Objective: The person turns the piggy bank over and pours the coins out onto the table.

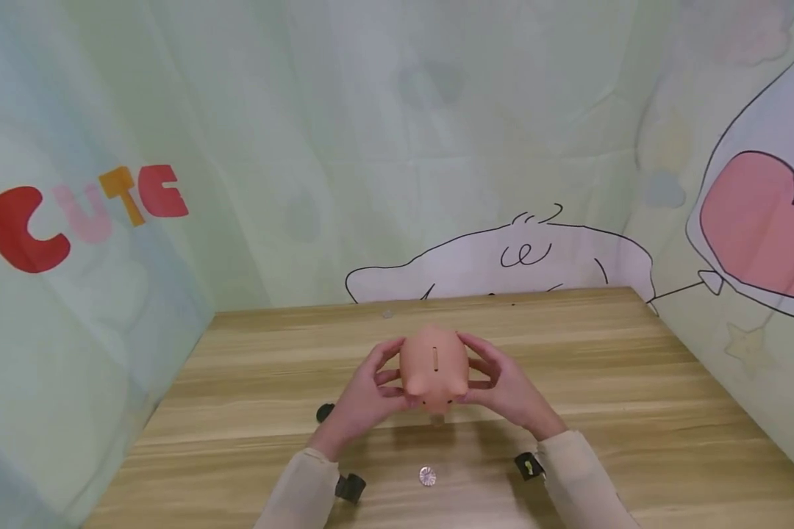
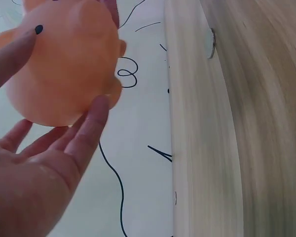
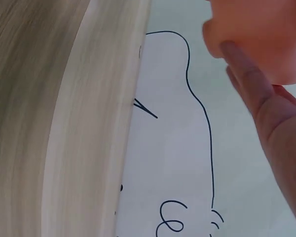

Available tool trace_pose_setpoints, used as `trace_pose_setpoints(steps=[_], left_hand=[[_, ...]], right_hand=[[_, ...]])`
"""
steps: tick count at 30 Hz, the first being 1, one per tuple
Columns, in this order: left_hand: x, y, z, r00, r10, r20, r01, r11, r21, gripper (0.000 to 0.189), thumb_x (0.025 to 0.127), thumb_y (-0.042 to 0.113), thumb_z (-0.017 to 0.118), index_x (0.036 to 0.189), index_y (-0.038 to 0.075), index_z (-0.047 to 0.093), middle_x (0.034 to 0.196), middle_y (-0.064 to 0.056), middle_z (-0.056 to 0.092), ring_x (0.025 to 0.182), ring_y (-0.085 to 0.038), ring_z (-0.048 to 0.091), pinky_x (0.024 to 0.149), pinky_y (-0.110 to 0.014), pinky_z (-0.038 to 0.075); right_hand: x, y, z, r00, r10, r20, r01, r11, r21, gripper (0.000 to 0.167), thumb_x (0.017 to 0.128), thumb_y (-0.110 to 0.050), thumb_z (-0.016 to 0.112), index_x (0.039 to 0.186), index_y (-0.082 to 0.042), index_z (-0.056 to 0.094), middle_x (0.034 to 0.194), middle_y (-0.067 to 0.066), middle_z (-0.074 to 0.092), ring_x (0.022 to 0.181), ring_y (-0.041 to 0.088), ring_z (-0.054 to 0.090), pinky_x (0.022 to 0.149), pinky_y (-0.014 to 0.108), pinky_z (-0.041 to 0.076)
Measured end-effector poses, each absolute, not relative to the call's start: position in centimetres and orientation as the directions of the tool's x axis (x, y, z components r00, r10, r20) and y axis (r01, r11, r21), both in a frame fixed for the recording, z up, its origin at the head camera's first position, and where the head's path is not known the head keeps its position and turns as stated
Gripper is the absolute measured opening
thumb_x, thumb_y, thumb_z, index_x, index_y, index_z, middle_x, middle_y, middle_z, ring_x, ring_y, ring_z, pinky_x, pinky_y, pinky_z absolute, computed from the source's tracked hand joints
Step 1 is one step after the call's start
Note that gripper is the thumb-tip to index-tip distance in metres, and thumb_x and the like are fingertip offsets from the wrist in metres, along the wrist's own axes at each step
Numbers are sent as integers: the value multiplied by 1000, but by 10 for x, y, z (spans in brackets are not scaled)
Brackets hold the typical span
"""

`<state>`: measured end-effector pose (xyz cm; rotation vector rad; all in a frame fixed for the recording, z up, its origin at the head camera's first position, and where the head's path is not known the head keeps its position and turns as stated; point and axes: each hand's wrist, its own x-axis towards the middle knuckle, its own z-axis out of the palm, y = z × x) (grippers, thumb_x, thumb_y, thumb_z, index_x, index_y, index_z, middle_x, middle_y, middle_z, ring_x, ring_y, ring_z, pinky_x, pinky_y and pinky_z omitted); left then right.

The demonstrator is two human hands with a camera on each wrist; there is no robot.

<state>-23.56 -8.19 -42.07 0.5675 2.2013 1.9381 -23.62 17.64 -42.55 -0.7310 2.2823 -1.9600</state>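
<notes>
Between both hands is a pink piggy bank (image 1: 434,371), its coin slot on top and its snout toward me. My left hand (image 1: 364,397) grips its left side, thumb near the face and fingers along the flank. On the other side my right hand (image 1: 511,389) grips it the same way. In the left wrist view the piggy bank (image 2: 64,64) is up off the wooden table (image 2: 202,148), with fingers under its body. The right wrist view shows only part of the piggy bank (image 3: 266,39), fingertips touching it near a foot. A shiny coin (image 1: 427,476) lies on the table in front.
Near the table's back edge lies a small coin-like disc (image 1: 387,314). A dark round object (image 1: 326,413) is partly hidden by the left wrist. Black pieces (image 1: 351,487) sit by the wrists. A printed curtain (image 1: 271,184) stands behind and beside the table.
</notes>
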Motion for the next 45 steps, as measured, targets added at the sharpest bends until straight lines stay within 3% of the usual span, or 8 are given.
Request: trace_pose_setpoints(steps=[5, 13, 21, 25, 29, 36, 41, 45], left_hand=[[-238, -80, -418, -902, 372, 218, 252, 45, 967, 89, 76, 5, 86, 149, 28, 40, 152, -1, 38, 118, -35, 58, 90, -43, 53], [-236, -78, -419, -897, 373, 235, 267, 34, 963, 90, 76, 3, 86, 149, 28, 39, 152, -1, 38, 119, -38, 57, 90, -45, 53], [-235, -77, -423, -929, 319, 188, 242, 139, 960, 73, 83, 21, 83, 145, 17, 45, 144, -6, 48, 102, -28, 59, 79, -37, 56], [-234, -77, -424, -952, 292, 91, 152, 193, 969, 62, 90, 35, 75, 142, 15, 50, 129, -9, 56, 89, -24, 58, 75, -38, 56], [-236, -73, -425, -963, 266, 32, 99, 244, 965, 53, 96, 46, 63, 128, 5, 54, 103, -12, 60, 77, -22, 62, 72, -38, 57], [-232, -68, -420, -974, 219, -54, 36, 389, 921, 71, 95, 69, 42, 97, 1, 61, 73, -8, 62, 59, -19, 58, 56, -33, 53], [-231, -68, -421, -972, 223, -76, 22, 406, 914, 74, 96, 70, 39, 97, 0, 66, 69, -7, 63, 57, -18, 57, 55, -32, 53], [-231, -68, -421, -970, 233, -73, 26, 398, 917, 72, 95, 69, 42, 99, 0, 63, 75, -8, 63, 61, -19, 58, 58, -33, 53]], right_hand=[[-238, 177, -422, -824, -397, 404, -459, 50, -887, 89, 78, 1, 81, 153, -15, 37, 158, 8, 31, 139, 38, 36, 98, 46, 47], [-237, 180, -420, -791, -428, 437, -498, 35, -866, 89, 80, 1, 80, 154, -13, 35, 159, 9, 29, 140, 39, 34, 98, 48, 45], [-234, 180, -424, -893, -372, 253, -307, 91, -947, 82, 83, -8, 81, 153, -9, 36, 153, 18, 38, 119, 38, 57, 85, 37, 56], [-233, 175, -429, -943, -309, 124, -171, 132, -976, 69, 91, -20, 75, 148, -2, 41, 140, 27, 49, 105, 35, 64, 73, 39, 59], [-234, 166, -429, -968, -251, 29, -75, 175, -982, 56, 98, -38, 63, 135, 3, 52, 115, 22, 62, 85, 28, 68, 62, 41, 59], [-233, 154, -427, -984, -155, -89, 47, 258, -965, 75, 92, -70, 49, 90, 2, 67, 66, 14, 66, 56, 23, 64, 47, 35, 55], [-231, 153, -427, -981, -160, -108, 58, 290, -955, 75, 92, -71, 46, 83, 1, 67, 60, 13, 65, 50, 21, 62, 44, 31, 52], [-233, 156, -428, -976, -188, -114, 60, 270, -961, 72, 95, -66, 47, 91, 3, 66, 65, 13, 66, 54, 22, 64, 45, 31, 53]])
